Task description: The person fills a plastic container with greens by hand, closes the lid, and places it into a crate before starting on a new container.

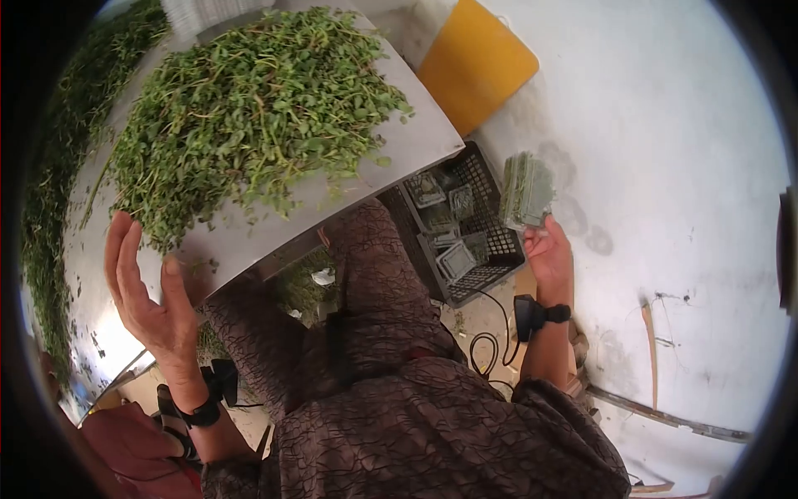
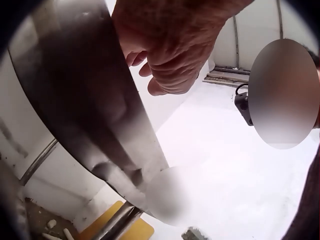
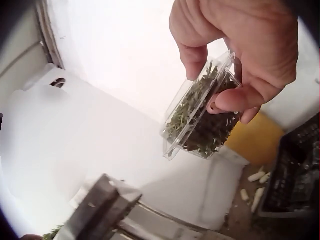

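My right hand (image 1: 550, 258) holds a clear plastic clamshell box (image 1: 527, 190) by one end, out past the table's corner. Green leafy sprigs fill the box; in the right wrist view the fingers (image 3: 235, 99) and thumb pinch the box (image 3: 197, 115), which is tilted with its lid closed. My left hand (image 1: 154, 303) is beside the near edge of the metal table (image 1: 424, 125), fingers loosely extended and holding nothing. A large heap of leafy green herbs (image 1: 258, 108) lies on the table just beyond it. From below, the left wrist view shows the left hand (image 2: 172, 45) beside the table edge.
A black plastic crate (image 1: 499, 241) stands under the table's right corner with several clear boxes (image 1: 456, 260) inside. A yellow board (image 1: 480, 65) leans at the white wall (image 1: 665, 166). More greens (image 1: 50, 200) lie along the left, and a black cable (image 1: 490, 345) hangs near the crate.
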Demonstrator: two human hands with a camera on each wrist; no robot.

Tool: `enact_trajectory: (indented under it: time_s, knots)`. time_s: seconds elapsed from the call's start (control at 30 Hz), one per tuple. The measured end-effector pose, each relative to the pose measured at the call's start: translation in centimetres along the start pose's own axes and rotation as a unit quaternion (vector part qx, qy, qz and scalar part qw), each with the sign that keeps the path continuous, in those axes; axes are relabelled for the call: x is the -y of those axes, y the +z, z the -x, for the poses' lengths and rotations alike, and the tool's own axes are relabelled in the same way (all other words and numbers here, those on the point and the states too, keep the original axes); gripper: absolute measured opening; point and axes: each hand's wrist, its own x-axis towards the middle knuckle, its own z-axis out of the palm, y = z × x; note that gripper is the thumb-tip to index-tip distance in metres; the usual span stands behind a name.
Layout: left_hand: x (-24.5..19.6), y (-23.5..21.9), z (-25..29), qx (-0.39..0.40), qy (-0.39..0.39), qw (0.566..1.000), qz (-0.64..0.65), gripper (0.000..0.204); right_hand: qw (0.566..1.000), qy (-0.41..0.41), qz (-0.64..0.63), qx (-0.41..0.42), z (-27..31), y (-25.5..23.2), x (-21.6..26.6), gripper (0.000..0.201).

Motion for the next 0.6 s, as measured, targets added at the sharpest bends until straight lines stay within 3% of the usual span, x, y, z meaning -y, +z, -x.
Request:
enact_trajectory:
  time_s: [0.07,0.23,0.47,0.53,0.6]
  knots:
    - [0.5,0.2,0.3,0.006,0.006,0.999,-0.033,0.037,0.995,0.045,0.014,-0.084,-0.8,-2.5,-1.7,0.016]
    - [0.1,0.5,0.5,0.018,0.001,0.998,-0.056,0.036,0.973,0.145,0.004,-0.18,-3.1,-9.4,-7.6,0.025]
    - [-0.2,0.4,0.6,0.057,0.01,0.994,-0.098,0.043,0.949,0.194,0.053,-0.241,-5.6,-14.9,-15.1,0.028]
    - [-0.4,0.3,0.5,0.069,0.01,0.991,-0.112,0.042,0.951,0.176,0.048,-0.249,-6.5,-16.2,-17.0,0.031]
    - [-0.5,0.1,0.4,0.089,0.016,0.989,-0.118,0.041,0.925,0.192,0.078,-0.318,-7.2,-17.1,-18.4,0.03]
